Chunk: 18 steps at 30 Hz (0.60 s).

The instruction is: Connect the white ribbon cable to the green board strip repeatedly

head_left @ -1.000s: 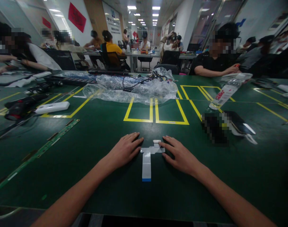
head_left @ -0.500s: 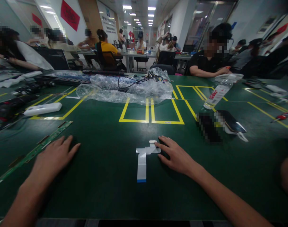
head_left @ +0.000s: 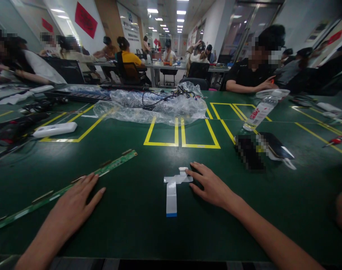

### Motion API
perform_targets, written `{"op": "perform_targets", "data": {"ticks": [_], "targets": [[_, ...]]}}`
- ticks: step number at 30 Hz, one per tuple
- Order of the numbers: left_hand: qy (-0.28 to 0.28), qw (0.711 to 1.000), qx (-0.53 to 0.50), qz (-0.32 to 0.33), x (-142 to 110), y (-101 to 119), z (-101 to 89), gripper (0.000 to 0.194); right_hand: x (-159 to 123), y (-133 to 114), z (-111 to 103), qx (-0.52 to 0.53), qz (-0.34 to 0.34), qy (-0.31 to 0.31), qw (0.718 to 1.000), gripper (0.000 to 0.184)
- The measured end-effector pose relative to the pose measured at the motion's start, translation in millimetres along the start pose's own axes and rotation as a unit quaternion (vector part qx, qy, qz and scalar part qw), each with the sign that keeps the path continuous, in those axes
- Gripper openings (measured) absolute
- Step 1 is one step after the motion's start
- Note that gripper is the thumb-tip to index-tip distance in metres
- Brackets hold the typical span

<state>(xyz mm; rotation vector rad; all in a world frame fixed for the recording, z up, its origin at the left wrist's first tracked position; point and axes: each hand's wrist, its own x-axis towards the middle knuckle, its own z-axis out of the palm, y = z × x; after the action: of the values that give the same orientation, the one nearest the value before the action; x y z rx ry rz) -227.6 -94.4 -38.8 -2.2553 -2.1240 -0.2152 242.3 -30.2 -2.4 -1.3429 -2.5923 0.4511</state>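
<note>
Two hands unclenched: my left hand on the circuit board, right hand against the flat cable, inward from the table's near edge. Press lightly, without flexing.

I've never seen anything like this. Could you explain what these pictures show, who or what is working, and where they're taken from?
There is no robot here: a person works with two bare hands. Every picture comes from one camera worn on that person's head, looking forward and down.

The left hand lies with its fingers on a long, narrow green circuit board. The right hand has its fingers at a flat, pale ribbon cable with a blue end. Neither hand seems to grip or lift anything.

Both parts lie on a dark green table marked with yellow tape. Farther back are crumpled clear plastic and, to the right, a leaning bottle. Other people sit beyond.
</note>
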Motion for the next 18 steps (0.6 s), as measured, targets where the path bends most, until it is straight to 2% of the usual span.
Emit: {"op": "perform_targets", "data": {"ticks": [5, 9, 11, 14, 18], "targets": [[-0.063, 0.991, -0.024, 0.115, 37.7, 91.2, -9.5, 0.067, -0.8, -1.3, -0.5, -0.006, -0.014, 0.007, 1.0, 0.054], [-0.112, 0.975, -0.035, 0.191, 72.1, 147.8, -18.3, 0.066, -0.8, -2.2, -0.6, -0.018, -0.015, 0.012, 1.0, 0.053], [-0.125, 0.966, -0.039, 0.224, 84.1, 169.7, -18.9, 0.066, -0.3, -1.6, 0.3, -0.024, -0.018, 0.018, 0.999, 0.054], [-0.115, 0.957, -0.044, 0.263, 93.1, 195.0, -15.1, 0.064, 0.4, 0.1, 2.2, -0.027, -0.019, 0.025, 0.999, 0.055], [-0.087, 0.954, -0.039, 0.284, 94.5, 209.9, -7.9, 0.063, 1.0, 1.6, 4.3, -0.017, -0.025, 0.024, 0.999, 0.054]]}}
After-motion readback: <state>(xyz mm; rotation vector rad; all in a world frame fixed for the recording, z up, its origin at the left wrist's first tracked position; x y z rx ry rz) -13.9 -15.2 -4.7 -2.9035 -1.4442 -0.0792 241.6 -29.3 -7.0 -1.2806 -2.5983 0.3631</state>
